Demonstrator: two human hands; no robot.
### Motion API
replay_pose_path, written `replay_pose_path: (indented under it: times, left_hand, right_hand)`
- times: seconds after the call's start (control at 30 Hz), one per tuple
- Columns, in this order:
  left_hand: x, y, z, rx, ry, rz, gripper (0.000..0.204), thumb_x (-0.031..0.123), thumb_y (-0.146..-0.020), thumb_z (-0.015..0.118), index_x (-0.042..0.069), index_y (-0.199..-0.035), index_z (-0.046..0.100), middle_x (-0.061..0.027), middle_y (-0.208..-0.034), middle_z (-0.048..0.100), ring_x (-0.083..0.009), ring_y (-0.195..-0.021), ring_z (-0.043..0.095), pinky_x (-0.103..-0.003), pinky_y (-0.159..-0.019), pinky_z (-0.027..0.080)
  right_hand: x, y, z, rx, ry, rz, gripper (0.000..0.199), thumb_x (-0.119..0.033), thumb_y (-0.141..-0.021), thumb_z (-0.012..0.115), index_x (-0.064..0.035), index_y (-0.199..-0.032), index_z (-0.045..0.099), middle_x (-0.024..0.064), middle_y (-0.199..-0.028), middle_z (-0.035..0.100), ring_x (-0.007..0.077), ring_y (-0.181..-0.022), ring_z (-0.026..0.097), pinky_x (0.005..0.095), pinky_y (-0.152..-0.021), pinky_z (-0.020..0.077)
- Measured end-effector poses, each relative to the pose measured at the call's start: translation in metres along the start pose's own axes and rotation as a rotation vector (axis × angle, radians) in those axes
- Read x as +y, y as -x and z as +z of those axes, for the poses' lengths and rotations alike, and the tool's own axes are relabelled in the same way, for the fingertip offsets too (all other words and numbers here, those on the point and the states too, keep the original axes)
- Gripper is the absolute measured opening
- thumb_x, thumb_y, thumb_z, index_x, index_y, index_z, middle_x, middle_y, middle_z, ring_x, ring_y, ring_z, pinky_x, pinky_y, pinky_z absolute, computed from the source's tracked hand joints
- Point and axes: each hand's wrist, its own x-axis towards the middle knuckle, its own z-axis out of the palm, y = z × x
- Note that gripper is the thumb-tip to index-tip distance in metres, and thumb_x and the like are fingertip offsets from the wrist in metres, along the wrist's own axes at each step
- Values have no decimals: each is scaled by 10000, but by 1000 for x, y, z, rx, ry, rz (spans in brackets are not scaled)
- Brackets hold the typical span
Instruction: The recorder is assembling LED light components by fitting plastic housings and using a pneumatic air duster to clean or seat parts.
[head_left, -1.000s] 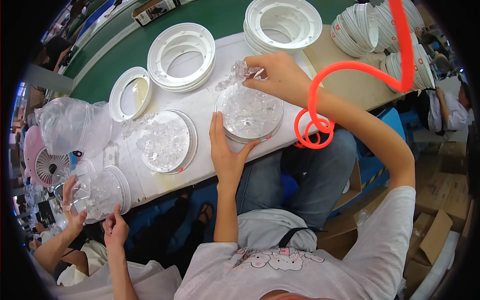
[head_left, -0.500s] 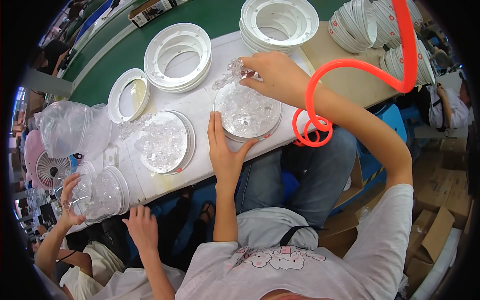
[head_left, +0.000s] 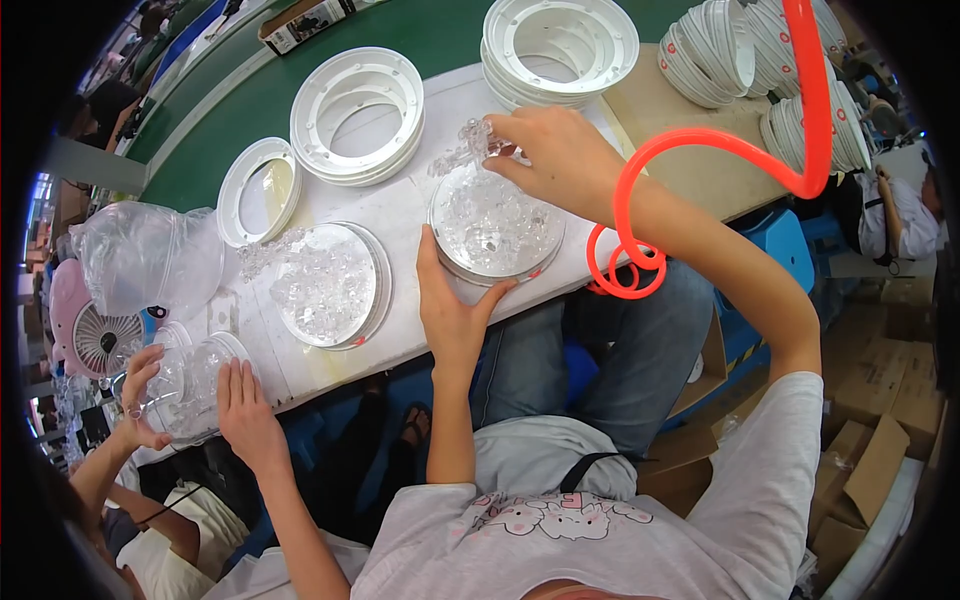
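Head view: pinching a clear cluster [head_left: 468, 142] with right hand [head_left: 556, 160] at the white disc's [head_left: 489, 267] far edge on the table [head_left: 408, 225]; bracing near rim with left hand [head_left: 455, 322], thumb and fingers apart. Could snag and scatter crystals [head_left: 500, 222] if tugged sharply.

"How many hands do we count plainly at the table [head_left: 400, 203]?"
"Four: the wearer's left hand [head_left: 455, 315] and right hand [head_left: 550, 150], plus two co-worker's hands [head_left: 248, 420]."
"And discs heaped with clear pieces [head_left: 328, 288]?"
"We see two, and we add one clear round unit [head_left: 197, 382] by the co-worker."
"White rings?"
"We make it two near stacks [head_left: 310, 118] and one ring [head_left: 233, 195] set apart. The rings within each stack overlap too much for us to count."
"Our single things?"
"One pink fan [head_left: 103, 338], one red coiled hose [head_left: 812, 100], one printed box [head_left: 305, 22]."
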Motion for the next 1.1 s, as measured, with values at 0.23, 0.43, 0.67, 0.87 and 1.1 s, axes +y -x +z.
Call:
replay_pose_path:
  times: [0.23,0.43,0.67,0.87,1.1]
  left_hand:
    - [-2,1,-1,-5,-38,10,995,229,-588,841,-32,-1368,282,-227,-1370,361,-368,-1249,390,-388,-1008,356]
    - [-1,0,1,-8,-41,29,991,227,-589,839,-29,-1369,284,-229,-1375,354,-372,-1255,382,-393,-1011,353]
    - [-1,-1,-1,-22,-84,69,964,209,-586,836,-7,-1364,309,-224,-1388,343,-378,-1257,382,-398,-1006,361]
    - [0,0,-1,-20,-39,27,956,191,-576,838,-10,-1357,324,-221,-1380,365,-371,-1254,391,-397,-1008,360]
    - [-2,0,1,-17,-32,42,956,185,-573,840,-18,-1354,328,-219,-1372,380,-367,-1247,402,-393,-1011,359]
  right_hand:
    - [9,-4,6,8,-38,-54,226,-198,-828,610,0,-933,578,169,-803,626,338,-781,609,403,-687,477]
    - [13,-7,2,-98,-26,-48,298,-212,-837,606,12,-1029,570,182,-826,624,346,-784,606,402,-695,477]
    - [11,-4,5,-40,-16,-33,283,-215,-833,607,12,-998,566,179,-822,622,348,-783,599,399,-696,477]
    - [6,0,1,-22,-34,-7,242,-213,-825,608,-13,-960,580,172,-818,634,345,-787,612,409,-701,487]
    - [11,-1,-1,-21,-37,-68,270,-207,-827,619,-4,-997,570,154,-812,623,333,-776,601,391,-692,476]
